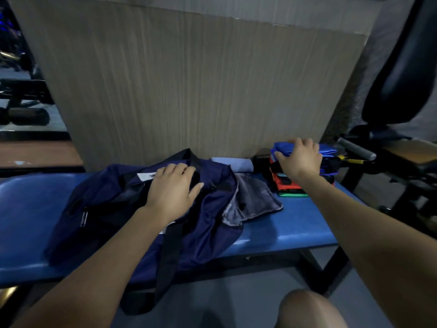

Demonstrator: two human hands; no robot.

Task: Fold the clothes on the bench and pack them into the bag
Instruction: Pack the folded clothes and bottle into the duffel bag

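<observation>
A navy bag (208, 223) with black straps lies slumped on the blue bench (295, 223). My left hand (173, 188) rests flat on the bag's top near a white label, fingers spread. A grey cloth (255, 202) spills out at the bag's right side. At the bench's far right stands a stack of folded clothes (288, 183) in blue, black, orange and green. My right hand (299, 157) lies on top of the stack, with its thumb on the stack's left side against the blue top piece.
A wood-grain panel (189, 86) rises right behind the bench. A pale blue folded item (234, 163) lies against it between bag and stack. Gym equipment with a black padded seat (402, 74) and a grey handle (354, 149) crowds the right. My knee (307, 308) shows below.
</observation>
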